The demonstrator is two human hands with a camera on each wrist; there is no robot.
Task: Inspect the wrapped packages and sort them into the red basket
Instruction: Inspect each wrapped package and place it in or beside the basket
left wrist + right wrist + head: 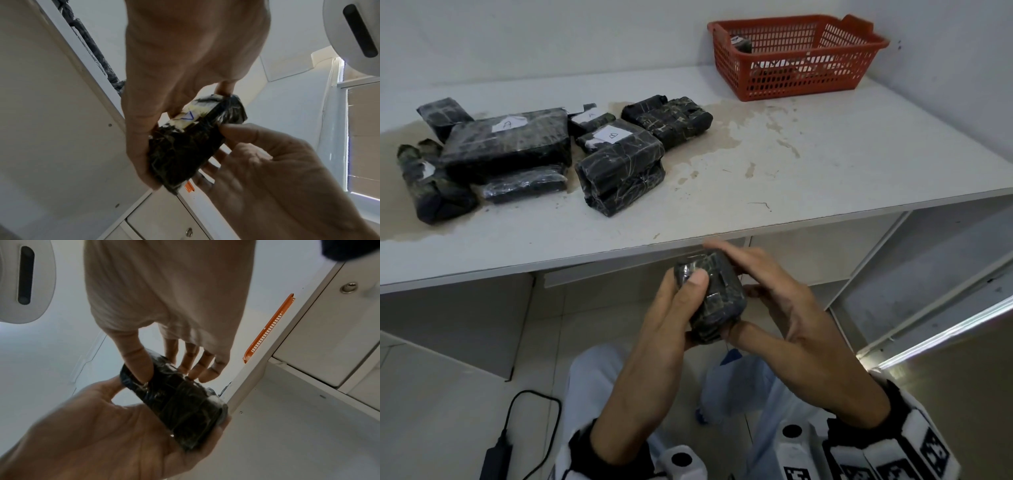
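Both hands hold one small black wrapped package (709, 295) in front of the near table edge, below tabletop level. Left hand (671, 318) grips it from the left, thumb pressed on its upper face; right hand (780, 308) cups the right side, fingers curled round it. Left wrist view shows a pale label (192, 112) with a blue mark on the package's underside. On the white table (791, 164), far left: a cluster of black wrapped packages (524, 150), several with white labels. Far right corner: the red basket (796, 56), dark packages lying inside.
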